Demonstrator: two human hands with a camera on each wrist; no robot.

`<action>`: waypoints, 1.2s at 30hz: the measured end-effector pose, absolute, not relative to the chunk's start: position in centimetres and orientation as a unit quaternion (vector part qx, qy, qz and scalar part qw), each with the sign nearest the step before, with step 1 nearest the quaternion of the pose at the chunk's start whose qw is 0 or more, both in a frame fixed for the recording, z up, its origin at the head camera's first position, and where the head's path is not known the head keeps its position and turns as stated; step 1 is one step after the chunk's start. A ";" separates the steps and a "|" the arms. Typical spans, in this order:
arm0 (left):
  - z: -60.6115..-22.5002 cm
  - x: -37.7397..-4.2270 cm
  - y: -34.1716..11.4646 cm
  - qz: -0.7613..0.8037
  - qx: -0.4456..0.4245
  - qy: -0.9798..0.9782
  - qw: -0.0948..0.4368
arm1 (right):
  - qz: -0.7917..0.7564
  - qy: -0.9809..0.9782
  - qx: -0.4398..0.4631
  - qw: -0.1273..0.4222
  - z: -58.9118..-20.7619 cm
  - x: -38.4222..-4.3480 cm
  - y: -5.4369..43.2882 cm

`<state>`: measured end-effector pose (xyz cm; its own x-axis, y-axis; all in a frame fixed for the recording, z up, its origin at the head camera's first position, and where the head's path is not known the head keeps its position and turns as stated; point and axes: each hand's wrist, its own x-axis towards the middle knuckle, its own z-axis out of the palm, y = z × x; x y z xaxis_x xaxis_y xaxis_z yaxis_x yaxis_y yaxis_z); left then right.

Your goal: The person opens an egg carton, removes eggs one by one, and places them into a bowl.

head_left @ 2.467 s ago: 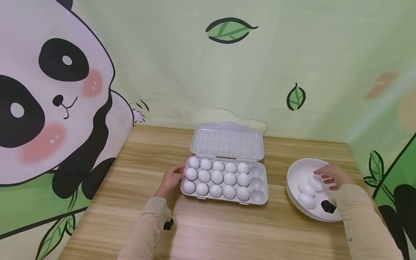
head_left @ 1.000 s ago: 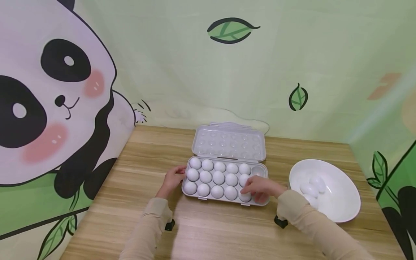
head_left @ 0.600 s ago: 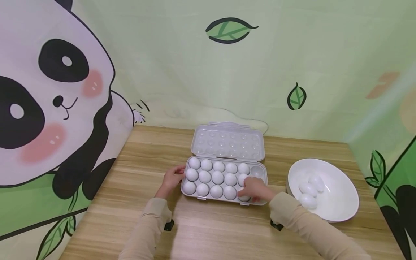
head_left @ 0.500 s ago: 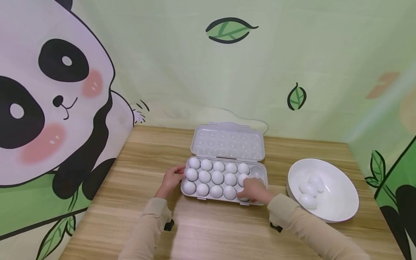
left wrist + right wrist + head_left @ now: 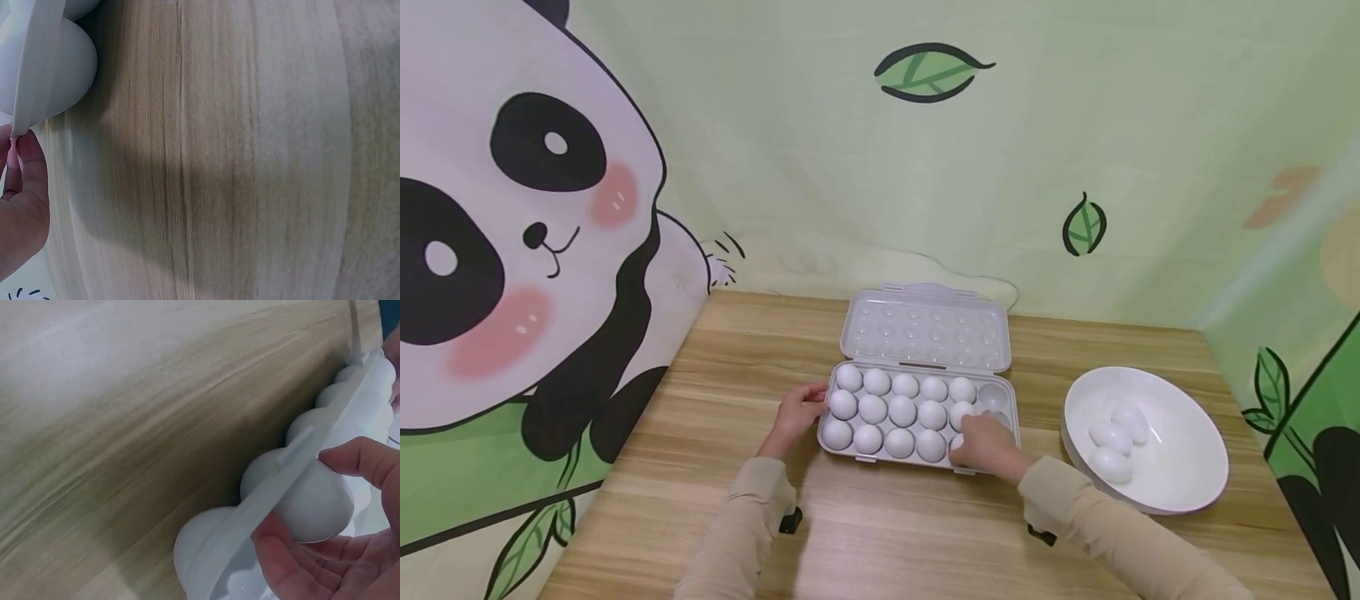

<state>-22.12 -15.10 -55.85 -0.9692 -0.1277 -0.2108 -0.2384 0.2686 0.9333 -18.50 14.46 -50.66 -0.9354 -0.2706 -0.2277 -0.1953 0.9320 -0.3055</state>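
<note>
A pale plastic egg box [image 5: 842,454] lies with its lid [image 5: 925,329] folded back, holding rows of white eggs [image 5: 902,409]. The cups of its rightmost column that show hold no egg. My left hand [image 5: 793,419] pinches the rim at the box's left end, thumb and fingers meeting at the edge in the left wrist view. At the front row, my right hand [image 5: 988,444] has thumb and fingers round the rightmost egg [image 5: 320,503]. That egg sits within the box's rim in the right wrist view, and the hand covers most of it in the head view.
To the right stands a white bowl [image 5: 1195,467] with three eggs [image 5: 1109,464] grouped on its left side. The wooden table [image 5: 880,542] meets a printed cloth backdrop [image 5: 805,167] behind the egg box. A thin cord [image 5: 962,272] runs along the backdrop.
My right hand has left the bowl for the front right of the egg box, and its fingers have settled round the egg there. The left hand stays at the box's left end.
</note>
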 end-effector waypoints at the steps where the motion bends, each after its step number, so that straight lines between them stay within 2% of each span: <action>1: -55.8 -22.1 -15.1 0.593 -0.115 0.796 0.047 | -0.147 0.973 -0.118 0.136 -50.6 -18.5 14.6; 6: -55.7 -22.0 -15.0 0.593 -0.113 0.796 0.046 | -0.200 0.960 -0.111 0.161 -49.5 -19.0 15.3; 15: -55.7 -22.0 -15.0 0.596 -0.111 0.794 0.044 | -0.421 0.859 -0.024 0.290 -46.3 -20.3 17.4; 21: -55.6 -22.0 -15.1 0.595 -0.109 0.795 0.045 | -0.509 0.791 0.008 0.338 -44.7 -21.2 19.8; 25: -55.6 -22.0 -15.1 0.594 -0.106 0.796 0.044 | -0.565 0.746 0.023 0.352 -43.8 -21.6 21.5; 36: -55.7 -22.0 -15.1 0.593 -0.109 0.797 0.046 | -0.643 0.691 0.009 0.330 -41.5 -21.7 26.0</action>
